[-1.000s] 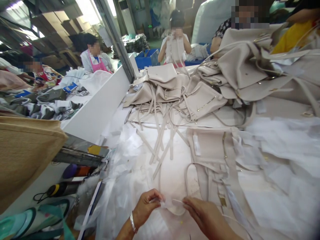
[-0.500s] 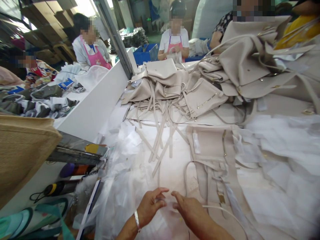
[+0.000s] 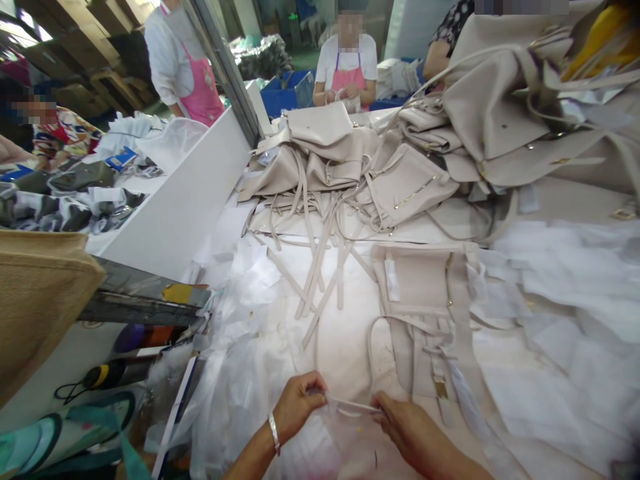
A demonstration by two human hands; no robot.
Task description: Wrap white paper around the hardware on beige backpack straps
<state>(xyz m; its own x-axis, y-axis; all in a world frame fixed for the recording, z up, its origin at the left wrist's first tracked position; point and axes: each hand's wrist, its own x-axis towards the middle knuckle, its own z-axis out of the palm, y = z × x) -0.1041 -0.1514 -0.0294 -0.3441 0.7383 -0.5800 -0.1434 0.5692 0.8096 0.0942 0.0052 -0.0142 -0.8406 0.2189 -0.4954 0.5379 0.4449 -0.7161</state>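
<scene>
My left hand (image 3: 300,405), with a silver bracelet at the wrist, pinches one end of the edge of a thin clear plastic bag (image 3: 353,407). At the other end, the fingers of my right hand (image 3: 404,420) are closed on the same edge, which runs taut between both hands. The rest of the film hangs toward me and is hard to make out. Just beyond my right hand lies a flat beige handbag (image 3: 425,283) with thin straps and a gold zip. Crumpled translucent plastic bags (image 3: 245,373) spread to the left of my left hand.
Piled beige handbags (image 3: 320,143) with dangling straps fill the table's far side. White sheets (image 3: 565,347) lie at right. A white partition (image 3: 185,193) and metal post (image 3: 225,67) stand left, above bottles (image 3: 105,375). Co-workers in pink aprons (image 3: 200,87) are beyond.
My hands have moved apart, and their fingers have closed on the plastic bag's edge, stretching it between them. The view has tilted slightly down. The co-worker at the back left now stands taller in view.
</scene>
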